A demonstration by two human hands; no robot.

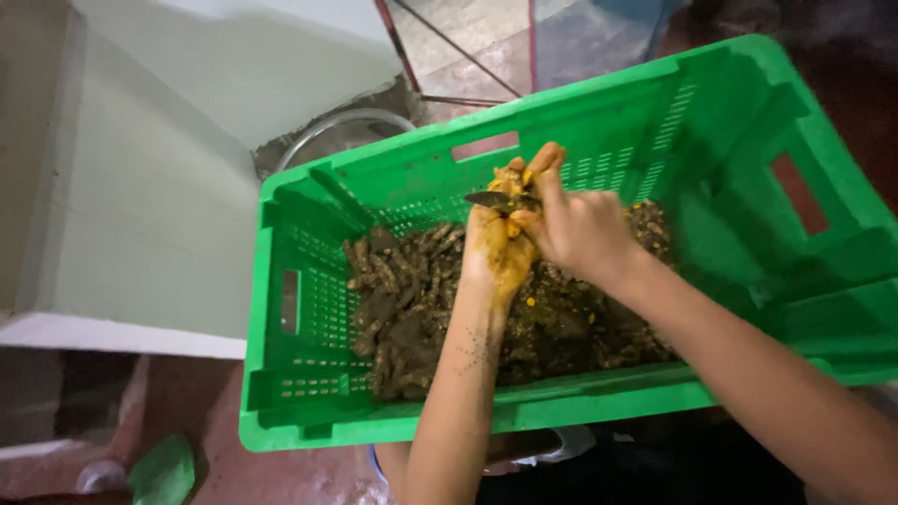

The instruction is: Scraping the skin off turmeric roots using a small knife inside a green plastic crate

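Crate (748, 309) of green plastic fills the middle and right of the frame, tilted, with a dark heap of muddy roots (402, 299) lying across its floor. Most of that heap looks unpeeled and brown; only scattered yellow bits show among it, so the peeling seems to be at an early stage with much left. Above the heap, at centre, the left hand (494, 248), stained yellow, is closed around one root (510, 178) with its orange flesh showing. The right hand (580, 229) grips a small knife (496, 199), the blade laid against that root. Upper left, a metal bowl (341, 131) sits behind the crate.
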